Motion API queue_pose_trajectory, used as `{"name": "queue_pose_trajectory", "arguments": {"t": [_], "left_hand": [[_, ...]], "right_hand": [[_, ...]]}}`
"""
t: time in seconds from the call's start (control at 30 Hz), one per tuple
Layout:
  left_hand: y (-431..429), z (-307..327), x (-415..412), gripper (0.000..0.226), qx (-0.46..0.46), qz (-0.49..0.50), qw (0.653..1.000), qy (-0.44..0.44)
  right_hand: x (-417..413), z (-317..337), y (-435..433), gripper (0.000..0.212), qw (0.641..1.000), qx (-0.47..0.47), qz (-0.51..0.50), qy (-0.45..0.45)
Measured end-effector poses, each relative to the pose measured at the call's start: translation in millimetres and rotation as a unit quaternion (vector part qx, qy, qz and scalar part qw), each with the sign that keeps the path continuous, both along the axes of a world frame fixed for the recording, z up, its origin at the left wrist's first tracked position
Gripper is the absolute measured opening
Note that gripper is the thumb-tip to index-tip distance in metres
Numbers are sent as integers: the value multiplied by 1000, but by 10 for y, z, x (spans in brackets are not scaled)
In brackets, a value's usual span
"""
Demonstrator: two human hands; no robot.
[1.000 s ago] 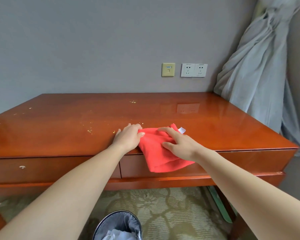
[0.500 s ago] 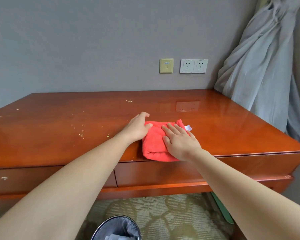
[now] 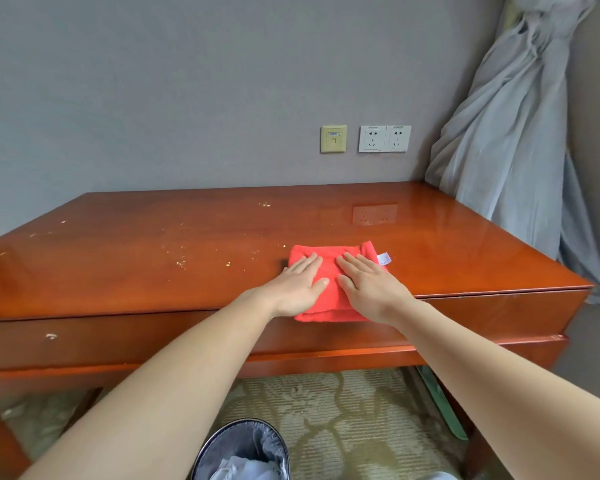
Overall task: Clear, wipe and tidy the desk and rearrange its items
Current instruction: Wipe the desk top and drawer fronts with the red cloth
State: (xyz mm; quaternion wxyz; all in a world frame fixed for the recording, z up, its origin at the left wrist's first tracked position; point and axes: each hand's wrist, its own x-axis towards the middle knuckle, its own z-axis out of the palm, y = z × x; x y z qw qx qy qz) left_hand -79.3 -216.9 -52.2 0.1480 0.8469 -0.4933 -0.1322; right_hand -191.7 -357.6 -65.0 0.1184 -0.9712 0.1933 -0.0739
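because both hands lie flat on it, the red cloth (image 3: 329, 252) sits pressed against the desk (image 3: 447, 244) at its near edge, a little right of the middle, with its near fold just over the edge. the left hand (image 3: 297, 284) covers the cloth's left half and the right hand (image 3: 369, 287) its right half, fingers straight and pointing to the far side, nothing curled round the fabric. that flat, released press looks meant to keep the folded pad smooth and spread the push evenly for a wipe. a white label (image 3: 384, 259) sticks out at the cloth's far right corner. pale crumbs (image 3: 181, 263) lie scattered on the desk left of the cloth, with more specks further left and one small cluster toward the far side, so the wiping seems hardly begun and a leftward sweep is the likely call. a lined bin (image 3: 243, 452) stands on the carpet below the near edge, handy for catching crumbs pushed off. the desk's right part is glossy, reflecting the wall sockets (image 3: 384, 138).
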Motion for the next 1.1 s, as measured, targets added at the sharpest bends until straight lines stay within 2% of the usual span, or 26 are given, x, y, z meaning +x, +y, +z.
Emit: {"name": "queue_pose_trajectory", "arguments": {"t": [0.57,0.77,1.1], "left_hand": [[1001,41,48,60,82,22,994,-66],[799,79,29,55,78,-3,995,-58],[169,58,200,57,63,-38,996,-44]], "right_hand": [[88,-18,842,53,999,-28,30,-11],[85,-27,769,57,999,-48,-19,10],[187,40,164,57,999,-6,-44,30]]}}
